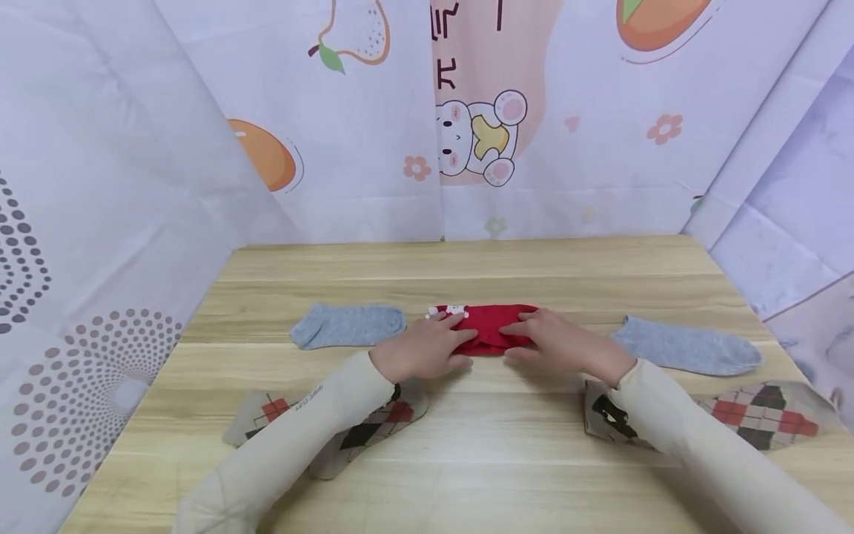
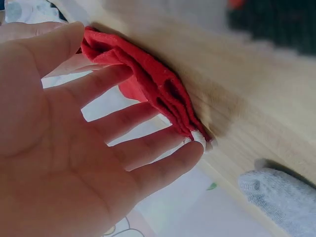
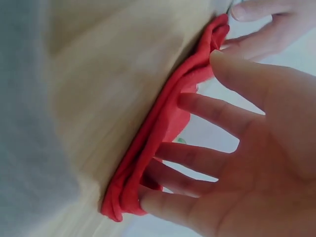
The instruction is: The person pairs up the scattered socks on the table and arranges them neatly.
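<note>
A folded red sock (image 1: 490, 322) with a white patterned end lies flat in the middle of the wooden table. My left hand (image 1: 427, 347) rests on its left part, fingers spread and fairly straight. From the other side my right hand (image 1: 554, 343) touches the right part, its fingers also extended. In the left wrist view, several layers of the red sock (image 2: 153, 81) show beyond the fingertips. The right wrist view shows the rolled or folded near edge of the red sock (image 3: 158, 126), with the fingertips against it.
A light grey-blue sock (image 1: 353, 326) lies left of the red one, another grey-blue sock (image 1: 694, 347) at the right. Argyle socks lie nearer, one (image 1: 373, 430) partly under the left forearm, one (image 1: 763, 415) by the right forearm. A printed curtain (image 1: 373, 200) stands behind the table.
</note>
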A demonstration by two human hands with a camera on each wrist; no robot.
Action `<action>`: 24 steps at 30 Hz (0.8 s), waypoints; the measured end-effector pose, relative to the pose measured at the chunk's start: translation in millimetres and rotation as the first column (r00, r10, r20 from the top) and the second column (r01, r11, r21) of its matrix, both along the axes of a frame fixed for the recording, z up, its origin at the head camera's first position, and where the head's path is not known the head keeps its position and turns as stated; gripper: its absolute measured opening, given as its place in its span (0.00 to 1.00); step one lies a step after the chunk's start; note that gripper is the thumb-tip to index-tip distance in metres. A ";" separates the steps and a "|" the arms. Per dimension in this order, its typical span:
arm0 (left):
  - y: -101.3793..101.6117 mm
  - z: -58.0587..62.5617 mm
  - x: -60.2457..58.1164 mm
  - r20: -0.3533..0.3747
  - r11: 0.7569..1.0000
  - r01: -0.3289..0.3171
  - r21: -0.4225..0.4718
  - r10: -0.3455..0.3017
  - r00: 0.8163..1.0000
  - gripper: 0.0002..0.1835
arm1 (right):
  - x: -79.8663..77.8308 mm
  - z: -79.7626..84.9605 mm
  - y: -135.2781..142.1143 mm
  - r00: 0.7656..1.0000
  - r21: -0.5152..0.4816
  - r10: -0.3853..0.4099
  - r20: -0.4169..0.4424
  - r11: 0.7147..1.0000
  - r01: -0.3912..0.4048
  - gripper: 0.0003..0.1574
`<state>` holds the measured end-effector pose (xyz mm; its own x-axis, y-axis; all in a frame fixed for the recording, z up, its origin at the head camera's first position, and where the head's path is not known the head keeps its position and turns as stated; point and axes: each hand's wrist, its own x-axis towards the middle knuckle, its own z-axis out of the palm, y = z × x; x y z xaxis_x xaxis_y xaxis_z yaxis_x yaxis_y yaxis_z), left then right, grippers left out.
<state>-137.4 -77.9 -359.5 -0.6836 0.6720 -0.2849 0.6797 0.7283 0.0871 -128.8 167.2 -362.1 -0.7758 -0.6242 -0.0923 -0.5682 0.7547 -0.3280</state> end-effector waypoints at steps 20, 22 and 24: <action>10.1 -4.7 -36.7 0.045 0.997 -0.062 0.041 0.061 0.997 0.33 | -37.6 -3.2 7.6 1.000 -0.040 -0.023 0.019 0.999 0.023 0.23; 11.0 -5.3 -41.9 0.043 0.996 -0.076 0.041 0.074 0.996 0.33 | -43.0 -3.6 6.4 1.000 -0.041 -0.020 0.020 0.999 0.021 0.23; 12.3 -5.6 -47.4 0.039 0.995 -0.091 0.041 0.089 0.995 0.33 | -48.8 -3.8 5.2 1.000 -0.041 -0.023 0.015 0.999 0.024 0.23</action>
<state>-184.8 -65.6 -365.1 -0.7313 0.6204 -0.2834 0.6075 0.7813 0.1432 -177.6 172.4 -366.0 -0.7890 -0.6094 -0.0783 -0.5455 0.7534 -0.3672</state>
